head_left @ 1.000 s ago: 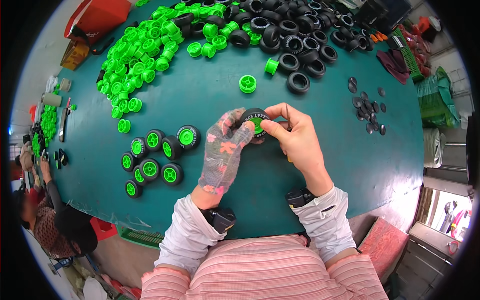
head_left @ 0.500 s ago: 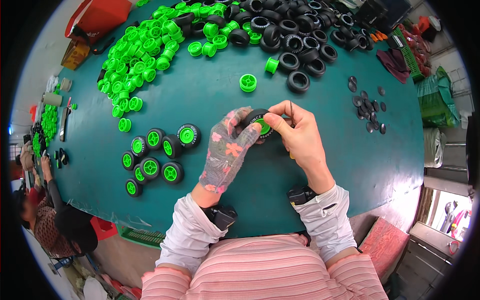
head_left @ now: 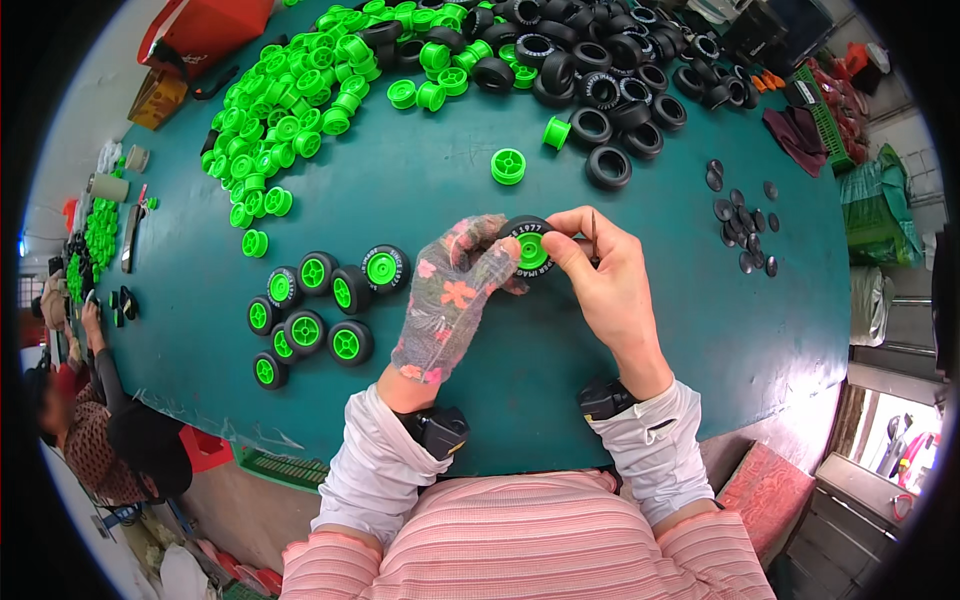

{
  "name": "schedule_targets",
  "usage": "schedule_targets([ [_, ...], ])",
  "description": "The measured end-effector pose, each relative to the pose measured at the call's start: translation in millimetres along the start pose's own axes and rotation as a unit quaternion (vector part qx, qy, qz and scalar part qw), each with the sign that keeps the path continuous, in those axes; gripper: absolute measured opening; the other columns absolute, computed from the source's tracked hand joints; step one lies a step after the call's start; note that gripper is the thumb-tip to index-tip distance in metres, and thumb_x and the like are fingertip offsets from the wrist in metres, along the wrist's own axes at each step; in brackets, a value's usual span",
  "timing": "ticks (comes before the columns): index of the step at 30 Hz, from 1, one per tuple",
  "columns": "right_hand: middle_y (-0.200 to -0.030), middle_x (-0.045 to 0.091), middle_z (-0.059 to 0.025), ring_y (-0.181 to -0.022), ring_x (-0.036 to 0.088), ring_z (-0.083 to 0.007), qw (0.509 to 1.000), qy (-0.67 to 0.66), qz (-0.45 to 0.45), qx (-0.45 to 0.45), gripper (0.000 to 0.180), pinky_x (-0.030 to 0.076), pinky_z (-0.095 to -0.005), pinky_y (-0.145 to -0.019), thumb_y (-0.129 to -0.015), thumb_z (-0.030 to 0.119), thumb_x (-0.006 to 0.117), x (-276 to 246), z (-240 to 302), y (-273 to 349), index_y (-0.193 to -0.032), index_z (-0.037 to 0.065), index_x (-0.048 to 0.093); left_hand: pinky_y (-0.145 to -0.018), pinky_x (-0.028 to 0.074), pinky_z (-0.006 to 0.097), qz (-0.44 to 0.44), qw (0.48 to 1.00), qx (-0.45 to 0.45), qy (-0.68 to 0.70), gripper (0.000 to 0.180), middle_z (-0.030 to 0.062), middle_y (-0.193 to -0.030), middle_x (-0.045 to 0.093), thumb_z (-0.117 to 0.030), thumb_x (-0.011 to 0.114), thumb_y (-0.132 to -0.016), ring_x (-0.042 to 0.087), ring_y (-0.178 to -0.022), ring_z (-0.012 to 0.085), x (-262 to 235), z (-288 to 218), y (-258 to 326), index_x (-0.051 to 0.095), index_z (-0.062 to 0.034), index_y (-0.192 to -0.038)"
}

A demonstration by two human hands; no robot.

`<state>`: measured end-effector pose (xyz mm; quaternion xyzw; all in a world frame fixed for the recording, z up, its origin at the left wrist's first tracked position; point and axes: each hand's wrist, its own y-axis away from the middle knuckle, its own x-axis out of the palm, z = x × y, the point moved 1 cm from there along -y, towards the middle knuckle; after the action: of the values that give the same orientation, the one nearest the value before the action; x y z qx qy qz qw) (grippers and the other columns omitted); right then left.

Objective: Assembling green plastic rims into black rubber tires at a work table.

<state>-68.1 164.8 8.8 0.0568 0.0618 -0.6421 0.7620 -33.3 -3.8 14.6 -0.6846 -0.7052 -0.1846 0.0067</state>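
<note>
A toy wheel (head_left: 533, 250), a black tyre with white lettering around a green rim, is between my two hands above the table. My left hand (head_left: 452, 290), in a flowered glove, grips it from the left, thumb on the face. My right hand (head_left: 612, 275), bare, is closed at its right edge, thumb pressed against the tyre. A thin dark tool (head_left: 595, 228) sticks up between the right fingers; the rest of it is hidden. To the left lie several finished-looking wheels (head_left: 304, 328), green rims inside black tyres. One loose green rim (head_left: 508, 167) stands beyond my hands.
Green rims (head_left: 290, 120) are heaped at the far left of the green table (head_left: 420, 180), beside a pile of black tyres (head_left: 610, 170). Small black discs (head_left: 738, 222) lie to the right. A red bag (head_left: 215, 35) stands at the far left corner. Another person (head_left: 110, 420) works at the left.
The wheel has turned in my hands, its face now showing more fully. My right hand has moved slightly right, and the tool is more upright. The whole view has shifted a little.
</note>
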Motion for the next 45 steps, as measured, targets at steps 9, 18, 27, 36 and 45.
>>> schedule_targets([
  [9,-0.086,0.063,0.0030,-0.062,0.046,-0.0017,0.992,-0.058,0.051,0.100,0.017,0.038,-0.0212,-0.056,-0.095,0.013,0.069,-6.9,22.5,0.1,-0.103,-0.002,0.065,-0.082,0.057,0.030,0.024,0.984,-0.037,0.171,0.031,0.0084,-0.110,0.068,-0.016,0.064,-0.099,0.066,-0.093,0.0156,0.7,6.6,-3.2,0.062,0.0022,-0.124],
  [18,-0.088,0.066,0.0022,-0.064,0.049,0.0007,0.997,-0.047,0.062,0.022,0.018,0.038,-0.0197,-0.057,-0.094,0.012,0.071,-6.6,1.0,-2.2,-0.105,-0.001,0.065,-0.079,0.054,0.027,0.035,0.999,-0.022,-0.003,0.039,0.0085,-0.107,0.067,-0.016,0.069,-0.095,0.064,-0.089,0.0145,0.3,-8.0,2.1,0.059,0.0046,-0.126],
  [27,-0.092,0.066,0.0000,-0.067,0.052,-0.0011,0.989,-0.063,0.076,0.106,0.020,0.040,-0.0202,-0.060,-0.095,0.015,0.070,-7.7,17.8,-0.3,-0.106,-0.002,0.066,-0.079,0.060,0.031,-0.006,0.994,-0.024,0.103,0.026,0.0076,-0.106,0.068,-0.017,0.067,-0.098,0.067,-0.094,0.0160,-3.7,0.3,-1.5,0.064,0.0002,-0.117],
  [36,-0.075,0.061,0.0030,-0.063,0.044,-0.0005,0.990,-0.083,0.034,0.109,0.021,0.035,-0.0211,-0.056,-0.096,0.020,0.070,-1.8,9.9,0.4,-0.099,-0.001,0.067,-0.079,0.059,0.030,-0.004,0.998,0.006,0.069,0.032,0.0092,-0.105,0.068,-0.016,0.068,-0.097,0.068,-0.093,0.0171,0.0,5.0,3.6,0.061,0.0037,-0.121],
  [45,-0.079,0.063,0.0023,-0.059,0.042,-0.0023,0.996,-0.033,0.051,0.068,0.016,0.035,-0.0228,-0.053,-0.091,0.014,0.073,-2.5,10.2,-0.3,-0.097,-0.001,0.068,-0.079,0.058,0.030,-0.003,1.000,-0.016,-0.011,0.034,0.0094,-0.110,0.066,-0.015,0.067,-0.097,0.066,-0.090,0.0161,-1.9,-5.9,1.3,0.059,0.0044,-0.124],
])
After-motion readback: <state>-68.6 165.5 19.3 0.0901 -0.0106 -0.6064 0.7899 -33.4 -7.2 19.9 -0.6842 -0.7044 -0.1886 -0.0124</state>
